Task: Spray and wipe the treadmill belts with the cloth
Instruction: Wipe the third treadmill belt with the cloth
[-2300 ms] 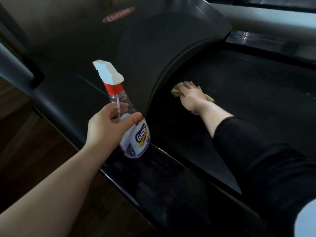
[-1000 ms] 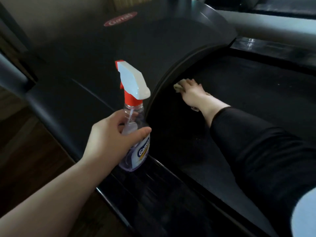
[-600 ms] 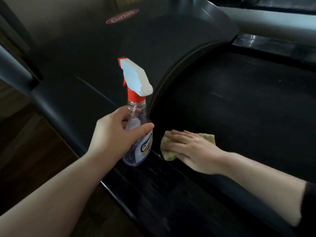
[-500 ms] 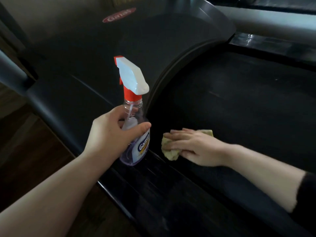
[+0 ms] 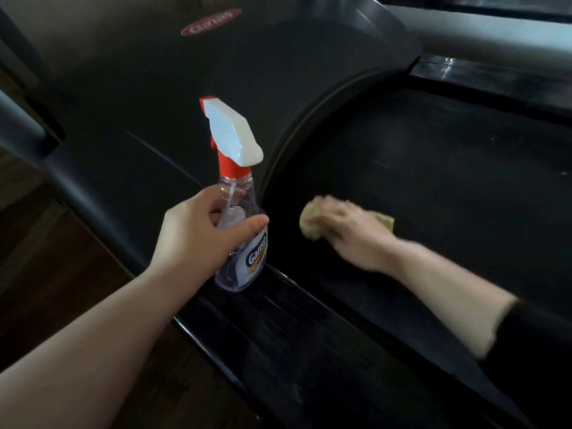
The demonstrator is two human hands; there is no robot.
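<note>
My left hand (image 5: 198,233) grips a clear spray bottle (image 5: 244,252) with a white and red trigger head, held upright over the treadmill's left side rail (image 5: 309,342). My right hand (image 5: 353,230) lies on a yellowish cloth (image 5: 311,226) and presses it onto the black treadmill belt (image 5: 448,187), close to the curved edge of the motor cover (image 5: 247,72). The hand is motion-blurred, so how its fingers lie is unclear. Most of the cloth is hidden under the hand; its ends show at either side.
The black motor cover with a red oval logo (image 5: 210,21) rises at the belt's far end. A grey upright (image 5: 18,125) stands at the left. Dark wooden floor (image 5: 46,274) lies left of the machine. The right side rail (image 5: 495,75) runs along the far side.
My right hand drew the cloth back from the motor cover's edge towards me, then started sliding it away over the belt. The bottle has barely moved.
</note>
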